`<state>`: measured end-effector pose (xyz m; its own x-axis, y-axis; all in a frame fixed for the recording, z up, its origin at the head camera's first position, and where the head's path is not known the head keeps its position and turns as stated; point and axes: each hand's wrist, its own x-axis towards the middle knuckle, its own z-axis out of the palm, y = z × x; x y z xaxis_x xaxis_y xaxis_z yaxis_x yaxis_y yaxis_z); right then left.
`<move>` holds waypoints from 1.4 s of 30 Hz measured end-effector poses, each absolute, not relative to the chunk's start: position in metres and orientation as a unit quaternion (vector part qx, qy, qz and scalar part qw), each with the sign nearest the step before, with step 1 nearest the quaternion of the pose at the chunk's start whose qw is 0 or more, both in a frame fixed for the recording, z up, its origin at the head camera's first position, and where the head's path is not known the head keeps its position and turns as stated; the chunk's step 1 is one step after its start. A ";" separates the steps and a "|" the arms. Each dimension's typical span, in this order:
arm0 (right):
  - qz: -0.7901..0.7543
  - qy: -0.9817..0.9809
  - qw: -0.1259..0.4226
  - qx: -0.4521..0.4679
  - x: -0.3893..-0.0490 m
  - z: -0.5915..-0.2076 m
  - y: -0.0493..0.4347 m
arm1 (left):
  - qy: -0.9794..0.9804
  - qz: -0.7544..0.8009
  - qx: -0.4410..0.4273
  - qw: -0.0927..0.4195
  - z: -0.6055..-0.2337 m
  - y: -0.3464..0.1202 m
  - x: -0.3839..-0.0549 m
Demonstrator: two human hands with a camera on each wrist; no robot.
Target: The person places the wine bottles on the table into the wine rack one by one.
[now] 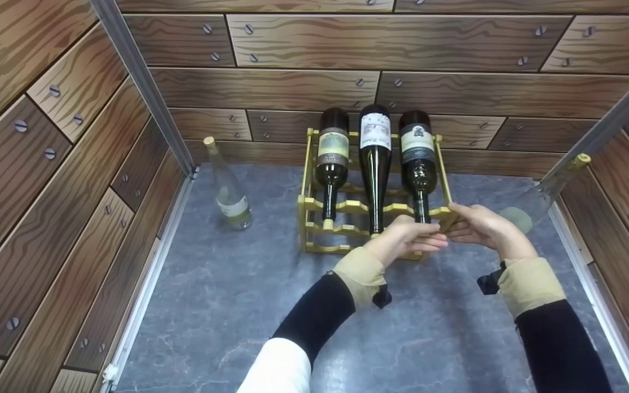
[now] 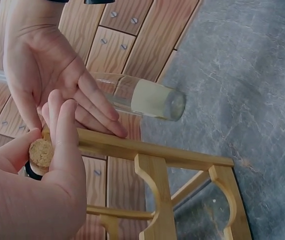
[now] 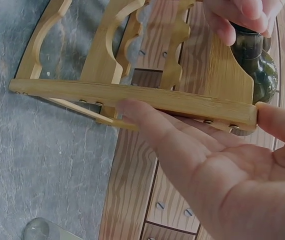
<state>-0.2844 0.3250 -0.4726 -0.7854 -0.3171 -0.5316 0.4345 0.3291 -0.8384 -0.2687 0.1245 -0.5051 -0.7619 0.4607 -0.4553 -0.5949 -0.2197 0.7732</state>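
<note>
A wooden wine rack [image 1: 355, 206] holds three dark wine bottles lying neck forward. My left hand [image 1: 406, 236] is at the front of the rightmost wine bottle [image 1: 417, 144], pinching its neck near the cork [image 2: 41, 152]. The thumb and fingers stand on either side of that cork in the left wrist view. At the rack's right front post [image 3: 147, 95], my right hand [image 1: 481, 226] lies palm-in with long, nearly straight fingers. Its thumb touches the post's upper end; some of its fingers are hidden behind the wood.
A clear bottle [image 1: 231, 199] with a white label stands left of the rack. Another clear bottle [image 1: 538, 199] stands to the right, beside the wood-patterned side wall [image 1: 620, 218]. The grey marbled surface [image 1: 227, 305] stretches in front of the rack.
</note>
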 end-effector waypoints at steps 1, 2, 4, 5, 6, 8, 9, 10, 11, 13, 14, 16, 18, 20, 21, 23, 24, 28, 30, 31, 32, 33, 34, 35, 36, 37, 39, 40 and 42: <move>-0.578 0.747 0.326 0.041 -0.285 -0.473 0.325 | 0.524 0.779 -0.063 0.339 -0.505 0.125 -0.269; -0.578 0.746 0.326 0.042 -0.285 -0.473 0.326 | 0.525 0.779 -0.060 0.339 -0.506 0.125 -0.270; -0.579 0.745 0.327 0.043 -0.285 -0.473 0.326 | 0.524 0.779 -0.057 0.339 -0.505 0.124 -0.270; -0.580 0.745 0.327 0.043 -0.285 -0.472 0.326 | 0.522 0.780 -0.055 0.341 -0.505 0.124 -0.271; -0.580 0.745 0.327 0.043 -0.285 -0.472 0.326 | 0.519 0.782 -0.054 0.342 -0.505 0.124 -0.271; -0.581 0.744 0.328 0.040 -0.285 -0.471 0.326 | 0.512 0.785 -0.056 0.344 -0.504 0.123 -0.271; -0.583 0.742 0.328 0.041 -0.285 -0.471 0.326 | 0.508 0.787 -0.057 0.346 -0.504 0.123 -0.272; -0.586 0.740 0.329 0.042 -0.285 -0.470 0.325 | 0.504 0.789 -0.058 0.347 -0.504 0.123 -0.272; -0.589 0.737 0.330 0.042 -0.286 -0.470 0.326 | 0.500 0.791 -0.059 0.349 -0.504 0.123 -0.272; -0.593 0.733 0.331 0.042 -0.286 -0.470 0.327 | 0.493 0.793 -0.061 0.352 -0.504 0.123 -0.273; -0.595 0.730 0.332 0.043 -0.286 -0.470 0.327 | 0.491 0.794 -0.062 0.353 -0.504 0.123 -0.274; -0.598 0.728 0.332 0.043 -0.286 -0.470 0.327 | 0.488 0.795 -0.062 0.356 -0.505 0.123 -0.275; -0.597 0.729 0.332 0.042 -0.286 -0.470 0.327 | 0.486 0.795 -0.062 0.358 -0.505 0.123 -0.276; -0.596 0.731 0.331 0.043 -0.286 -0.470 0.327 | 0.485 0.795 -0.065 0.359 -0.506 0.123 -0.276; -0.595 0.731 0.331 0.043 -0.286 -0.471 0.327 | 0.484 0.795 -0.067 0.359 -0.506 0.123 -0.276; -0.594 0.732 0.331 0.044 -0.285 -0.471 0.326 | 0.483 0.795 -0.068 0.360 -0.506 0.123 -0.277; -0.593 0.733 0.330 0.044 -0.285 -0.471 0.326 | 0.483 0.795 -0.069 0.360 -0.506 0.123 -0.277; -0.595 0.732 0.329 0.046 -0.285 -0.471 0.326 | 0.483 0.795 -0.069 0.359 -0.505 0.124 -0.276; -0.596 0.732 0.327 0.045 -0.285 -0.472 0.326 | 0.484 0.796 -0.069 0.357 -0.505 0.124 -0.276; -0.597 0.731 0.327 0.046 -0.285 -0.472 0.326 | 0.485 0.796 -0.068 0.356 -0.505 0.124 -0.276; -0.597 0.731 0.327 0.045 -0.285 -0.473 0.326 | 0.486 0.796 -0.068 0.355 -0.505 0.124 -0.275; -0.598 0.731 0.327 0.044 -0.285 -0.473 0.327 | 0.487 0.796 -0.067 0.354 -0.505 0.124 -0.275; -0.598 0.731 0.326 0.044 -0.285 -0.474 0.327 | 0.489 0.795 -0.064 0.353 -0.506 0.123 -0.275; -0.598 0.731 0.326 0.044 -0.285 -0.474 0.327 | 0.490 0.795 -0.064 0.352 -0.506 0.123 -0.275; -0.599 0.731 0.326 0.043 -0.285 -0.474 0.327 | 0.491 0.795 -0.064 0.351 -0.506 0.123 -0.274; -0.598 0.731 0.326 0.043 -0.285 -0.474 0.327 | 0.493 0.794 -0.063 0.349 -0.507 0.123 -0.274; -0.597 0.732 0.325 0.042 -0.285 -0.475 0.327 | 0.495 0.795 -0.061 0.346 -0.507 0.123 -0.273; -0.595 0.733 0.325 0.042 -0.285 -0.475 0.327 | 0.495 0.796 -0.060 0.343 -0.507 0.123 -0.272; -0.591 0.737 0.325 0.039 -0.285 -0.475 0.327 | 0.497 0.797 -0.056 0.338 -0.507 0.123 -0.270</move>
